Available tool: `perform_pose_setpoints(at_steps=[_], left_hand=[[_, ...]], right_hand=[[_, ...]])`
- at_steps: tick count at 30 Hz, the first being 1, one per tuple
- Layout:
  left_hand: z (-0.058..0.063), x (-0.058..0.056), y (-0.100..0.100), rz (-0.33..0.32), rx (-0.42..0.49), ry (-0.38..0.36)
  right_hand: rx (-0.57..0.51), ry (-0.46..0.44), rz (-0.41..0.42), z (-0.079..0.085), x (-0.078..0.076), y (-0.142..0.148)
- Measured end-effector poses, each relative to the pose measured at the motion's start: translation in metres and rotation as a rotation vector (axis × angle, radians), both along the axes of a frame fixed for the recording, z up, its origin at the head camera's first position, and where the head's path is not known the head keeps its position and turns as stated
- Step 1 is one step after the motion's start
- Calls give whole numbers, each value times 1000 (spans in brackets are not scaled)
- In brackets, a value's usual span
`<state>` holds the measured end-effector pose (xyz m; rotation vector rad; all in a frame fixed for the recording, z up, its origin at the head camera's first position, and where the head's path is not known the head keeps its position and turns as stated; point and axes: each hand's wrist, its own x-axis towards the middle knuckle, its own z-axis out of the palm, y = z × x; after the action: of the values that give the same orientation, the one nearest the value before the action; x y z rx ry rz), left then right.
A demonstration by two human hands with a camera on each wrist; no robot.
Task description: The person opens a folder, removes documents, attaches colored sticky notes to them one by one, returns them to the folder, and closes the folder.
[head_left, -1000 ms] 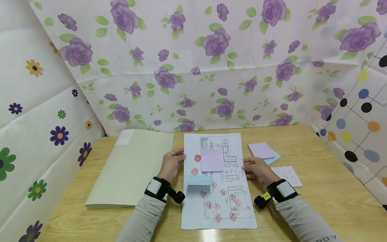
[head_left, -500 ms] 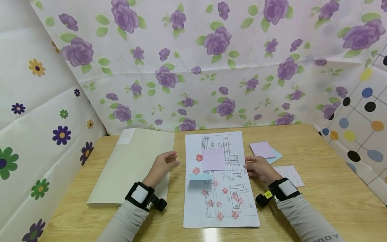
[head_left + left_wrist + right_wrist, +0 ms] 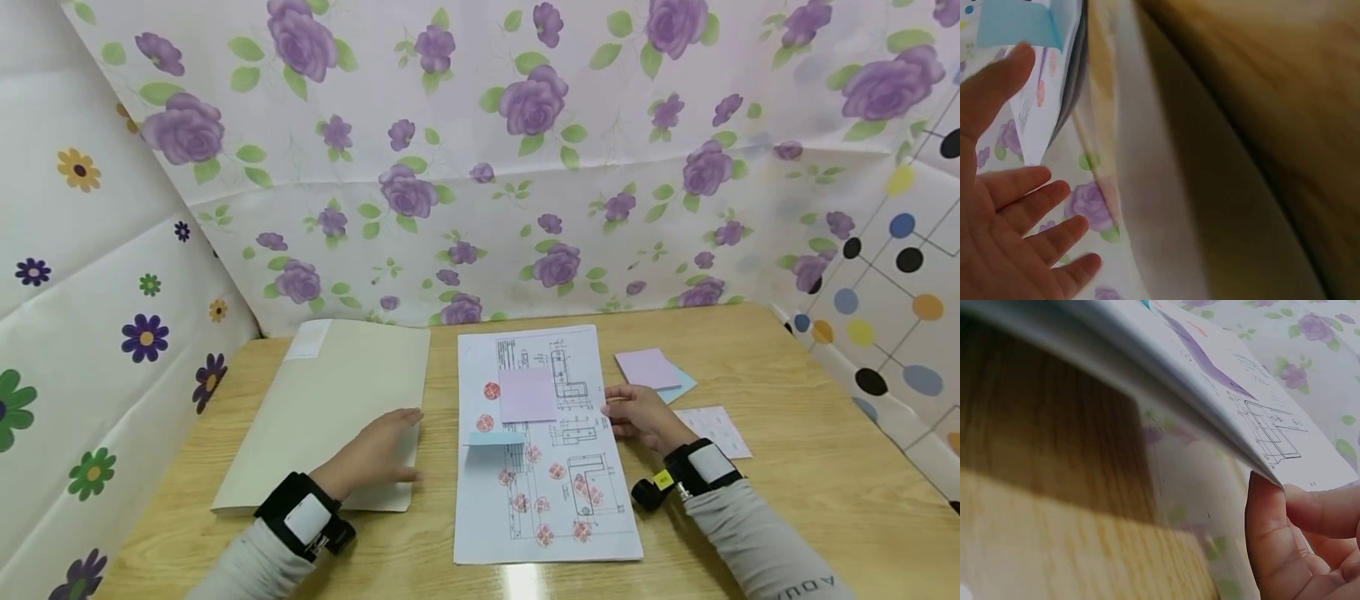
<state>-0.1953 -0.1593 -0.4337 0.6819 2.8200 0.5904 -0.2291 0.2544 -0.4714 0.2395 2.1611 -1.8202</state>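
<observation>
A sheaf of white printed sheets (image 3: 480,521) with line drawings and red stamps lies in the middle of the table. A pink-purple sticky note (image 3: 527,396) and a light blue sticky note (image 3: 495,438), its flap raised, are on the top sheet. My right hand (image 3: 642,417) pinches the sheaf's right edge; the right wrist view shows thumb and finger (image 3: 1319,512) gripping the paper edge. With fingers spread and nothing in it, my left hand (image 3: 371,454) hovers by the right edge of a cream folder (image 3: 322,400). In the left wrist view its palm (image 3: 1010,250) faces the sheaf.
Right of the sheaf lie a purple sticky-note pad (image 3: 647,368), a light blue pad (image 3: 681,388) partly under it, and a small white printed sheet (image 3: 716,431). A flowered cloth wall (image 3: 480,242) stands behind the wooden table (image 3: 810,467).
My left hand has let go of the sheaf's left edge and moved left and nearer to me, over the folder's edge. The right hand keeps its hold at the right edge.
</observation>
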Motion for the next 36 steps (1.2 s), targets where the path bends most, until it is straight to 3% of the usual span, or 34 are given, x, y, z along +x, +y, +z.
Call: perform_pose_setpoints(at_steps=[5,14,24,36], left_hand=[[-2,10,-14,3,-144,-12],[-5,27,-30,6,-172,-21],[-3,32,-30,-16,-211,14],[15,48,-25,-94,-236,118]], right_hand=[[11,-10,-7,0,0,0],[0,-15,-12,-1,1,1],[-23,-22,-15,0,0,2],[-47,-10,-12,1,4,8]])
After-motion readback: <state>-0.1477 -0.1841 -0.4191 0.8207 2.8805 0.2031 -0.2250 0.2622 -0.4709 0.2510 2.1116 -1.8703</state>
